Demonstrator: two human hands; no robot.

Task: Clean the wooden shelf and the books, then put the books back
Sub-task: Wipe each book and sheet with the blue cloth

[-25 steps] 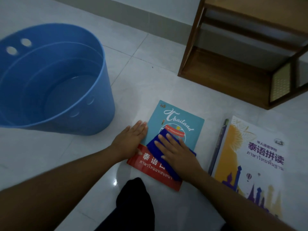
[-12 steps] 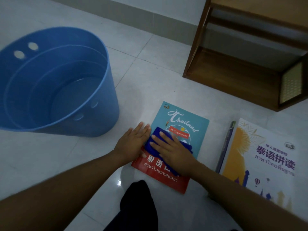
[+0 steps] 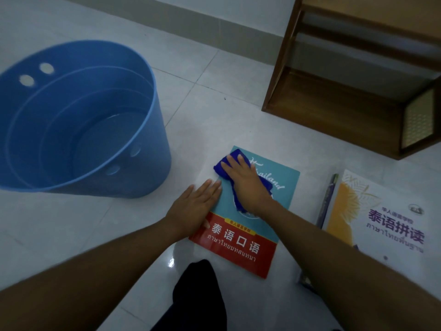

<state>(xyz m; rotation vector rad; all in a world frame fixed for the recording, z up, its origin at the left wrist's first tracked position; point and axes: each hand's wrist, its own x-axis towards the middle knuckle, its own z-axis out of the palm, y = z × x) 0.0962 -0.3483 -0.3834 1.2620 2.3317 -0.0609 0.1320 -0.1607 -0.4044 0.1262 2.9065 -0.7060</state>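
Right hand (image 3: 248, 185), fingers flat, has pushed the blue cloth (image 3: 222, 167) to the Thailand book (image 3: 241, 240)'s far-left corner while the flat left hand (image 3: 195, 206) steadies it, so this cover looks nearly wiped.

The left hand (image 3: 196, 207) lies flat, fingers (image 3: 210, 187) straight together; the right hand (image 3: 248, 185), just beyond those fingertips, presses palm-down, fingers spread.
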